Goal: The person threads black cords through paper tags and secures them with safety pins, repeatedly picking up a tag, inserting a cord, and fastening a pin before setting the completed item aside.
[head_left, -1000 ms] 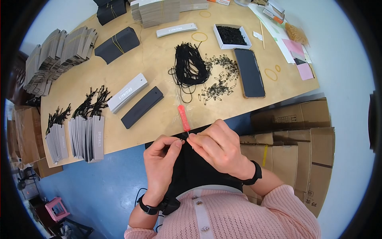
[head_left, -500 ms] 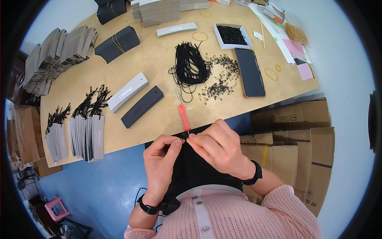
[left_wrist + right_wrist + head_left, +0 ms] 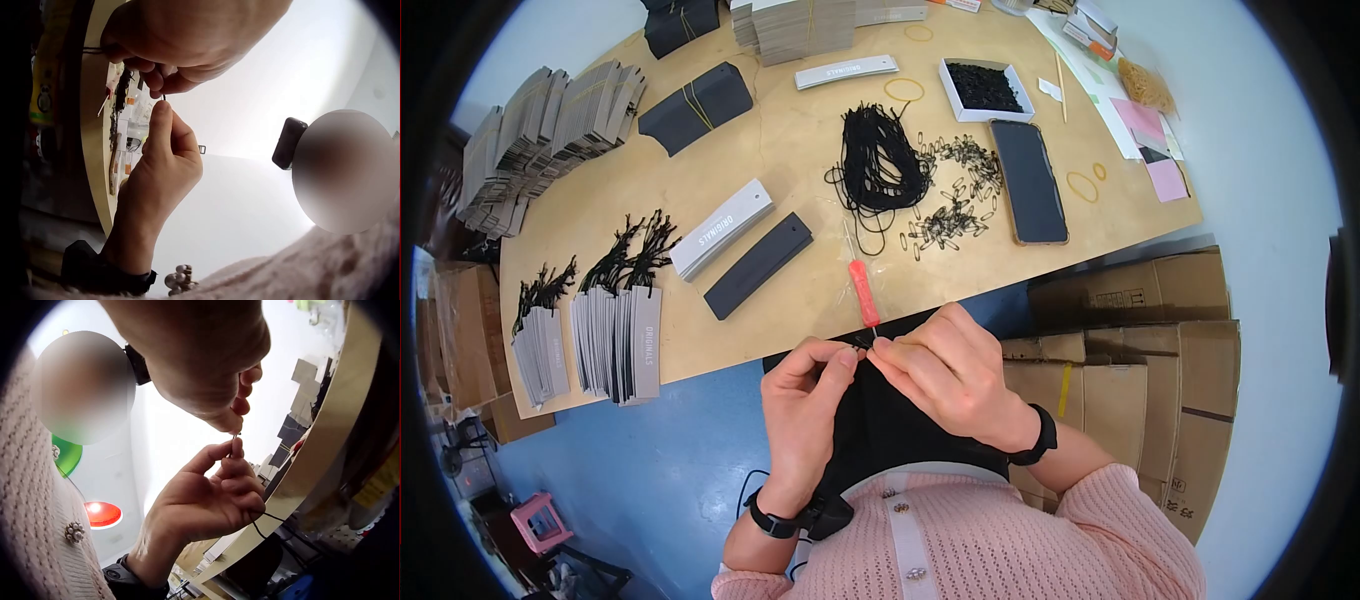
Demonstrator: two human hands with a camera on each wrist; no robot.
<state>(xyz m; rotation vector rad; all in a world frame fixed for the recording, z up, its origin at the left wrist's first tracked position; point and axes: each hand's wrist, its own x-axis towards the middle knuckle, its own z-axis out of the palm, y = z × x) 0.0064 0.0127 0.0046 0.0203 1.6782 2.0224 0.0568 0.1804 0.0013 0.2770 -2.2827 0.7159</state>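
In the head view both hands meet fingertip to fingertip over the lap, just off the near table edge. My left hand [image 3: 800,395] pinches between thumb and forefinger, and a black cord [image 3: 275,517] trails from its palm in the right wrist view. Thumb and forefinger of my right hand [image 3: 953,372] pinch a small, thin dark piece [image 3: 232,449] at the left fingertips; I cannot tell whether it is a pin or cord. A red-handled tool [image 3: 864,293] with a thin shaft lies just beyond them. Past it are a black cord bundle [image 3: 882,165] and scattered small safety pins [image 3: 948,222].
Strung grey tags [image 3: 617,345] lie at the left, beside grey [image 3: 720,228] and dark [image 3: 758,266] tag stacks. A phone [image 3: 1029,185] and a white box [image 3: 951,108] of small black pieces stand at the right. Cardboard boxes [image 3: 1135,390] lean below the table's right side.
Both hands keep almost the same pose, fingertips together; the right fingertips have shifted very slightly toward the left hand. Nothing on the table has moved.
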